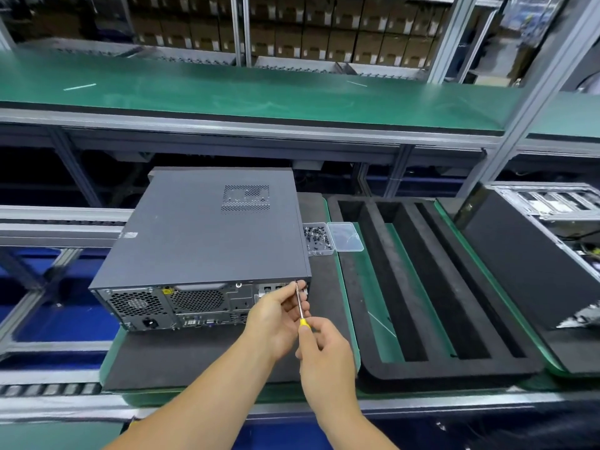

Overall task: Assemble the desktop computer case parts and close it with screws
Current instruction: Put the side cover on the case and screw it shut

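On the black foam mat (pixel 181 362), toward its far left part, the desktop computer case (pixel 207 235) lies flat with its side panel on top and its rear ports facing the person. At the case's near right corner, the left hand (pixel 276 316) curls its fingers around the metal shaft of a screwdriver (pixel 300 303), whose tip meets the rear edge; the right hand (pixel 324 352) grips the yellow handle. Beside the case's right edge sits a clear box of screws (pixel 319 240), its lid (pixel 344 237) alongside
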